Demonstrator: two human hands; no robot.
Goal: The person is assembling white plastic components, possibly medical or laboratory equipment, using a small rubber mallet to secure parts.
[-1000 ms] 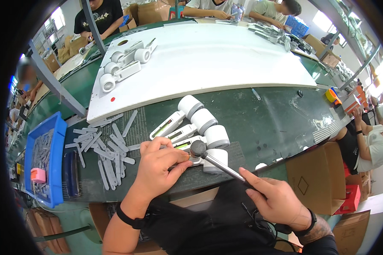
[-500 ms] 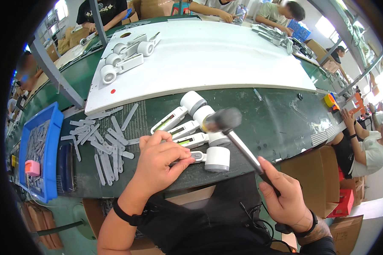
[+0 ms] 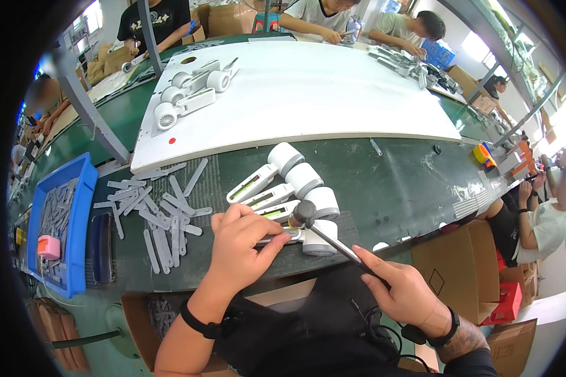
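My left hand is closed on the handle of the nearest white handheld fan, pressing it on the table. A grey cover strip shows on that handle by my thumb; the rest lies under my fingers. My right hand grips a mallet with a dark, rounded head. The mallet head is over the handle, just beyond my left fingertips; whether it touches cannot be made out. Beyond lie three more white fans, side by side, their handles showing open slots with green inside.
Loose grey strips lie in a heap on the left. Past them stand a dark case and a blue bin of strips. A white board bears several fans. Co-workers sit beyond it and at right, near a cardboard box.
The mallet has come down and left with my right hand, its head now over the nearest fan's handle. My left hand keeps its hold on the fan. The view has shifted slightly.
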